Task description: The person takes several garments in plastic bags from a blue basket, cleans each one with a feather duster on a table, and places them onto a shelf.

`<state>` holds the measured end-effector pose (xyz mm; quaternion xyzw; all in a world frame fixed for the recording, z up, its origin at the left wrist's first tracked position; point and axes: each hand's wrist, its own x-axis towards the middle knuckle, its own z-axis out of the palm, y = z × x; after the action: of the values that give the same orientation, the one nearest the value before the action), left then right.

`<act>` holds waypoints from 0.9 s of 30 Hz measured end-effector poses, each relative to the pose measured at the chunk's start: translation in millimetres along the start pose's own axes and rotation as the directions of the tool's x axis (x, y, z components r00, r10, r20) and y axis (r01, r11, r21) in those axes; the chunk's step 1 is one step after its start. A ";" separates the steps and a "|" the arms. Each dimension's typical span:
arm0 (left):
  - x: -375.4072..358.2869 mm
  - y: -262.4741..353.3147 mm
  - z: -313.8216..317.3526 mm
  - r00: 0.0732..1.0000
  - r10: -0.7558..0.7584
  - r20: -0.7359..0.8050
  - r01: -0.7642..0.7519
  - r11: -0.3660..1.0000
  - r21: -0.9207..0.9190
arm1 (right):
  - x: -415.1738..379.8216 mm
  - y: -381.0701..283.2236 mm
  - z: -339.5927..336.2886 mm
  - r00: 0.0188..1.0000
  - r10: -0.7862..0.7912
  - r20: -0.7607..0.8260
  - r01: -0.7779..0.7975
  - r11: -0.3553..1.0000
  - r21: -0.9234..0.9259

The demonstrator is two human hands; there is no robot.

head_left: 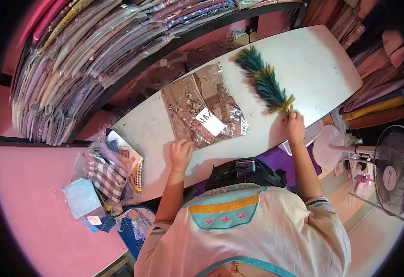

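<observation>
My right hand is closed around the handle end of a feather duster with dark green and yellow feathers. The duster lies slanted over the white table, its head pointing away from me. A brown patterned garment in a clear plastic bag lies flat to its left, with a white printed card on it. At the bag's near left corner sits my left hand, its fingers curled in. Whether it grips the plastic edge is hidden.
Bagged clothes, one black-and-white checked and one light blue, are heaped at the table's left end. Bagged garments hang densely at upper left. Folded fabrics line the right side, above a standing fan.
</observation>
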<state>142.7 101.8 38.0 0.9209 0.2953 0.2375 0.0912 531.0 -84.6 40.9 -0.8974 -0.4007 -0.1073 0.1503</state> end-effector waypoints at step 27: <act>64.7 3.9 -84.0 0.630 -0.436 -0.643 0.213 0.893 -0.397 | 131.3 -165.5 -72.7 0.900 -0.425 -0.094 0.167 0.139 0.976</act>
<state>149.5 139.0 137.2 0.6614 0.4322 0.5964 0.1413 487.5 84.6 180.2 -0.5083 -0.5599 0.2333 0.6113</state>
